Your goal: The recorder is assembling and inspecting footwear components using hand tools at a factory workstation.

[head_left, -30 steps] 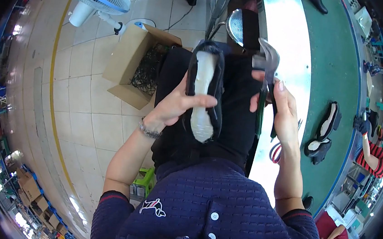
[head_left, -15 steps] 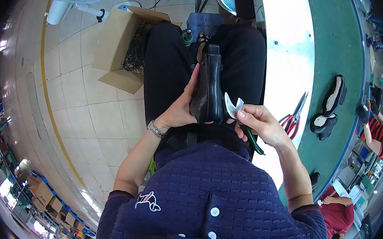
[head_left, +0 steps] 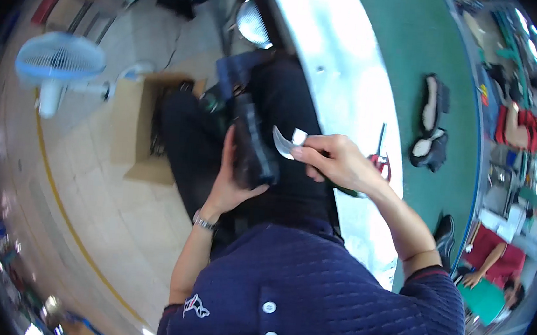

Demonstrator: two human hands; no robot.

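Observation:
A black shoe (head_left: 254, 153) is held over my lap by my left hand (head_left: 225, 189), closed round its side and lower end. My right hand (head_left: 339, 161) is closed on a curved-bladed knife (head_left: 281, 144); its dark green handle shows below the palm. At the fingertips sits a small white piece (head_left: 299, 136), which I cannot identify. The blade points toward the shoe, with a gap between them. Motion blur softens the shoe's details.
To my right, a white bench (head_left: 336, 52) bears red-handled scissors or pliers (head_left: 381, 161). Beyond, a green surface (head_left: 396, 64) holds a pair of dark shoes (head_left: 430, 130) and another black shoe (head_left: 445, 237). A cardboard box (head_left: 133, 124) and fan (head_left: 60, 63) stand left. Co-workers are far right.
The view has turned and shifted, so the surroundings appear moved and tilted. My right hand with the knife is farther from the shoe. The shoe stays in my left hand, tilted more in view.

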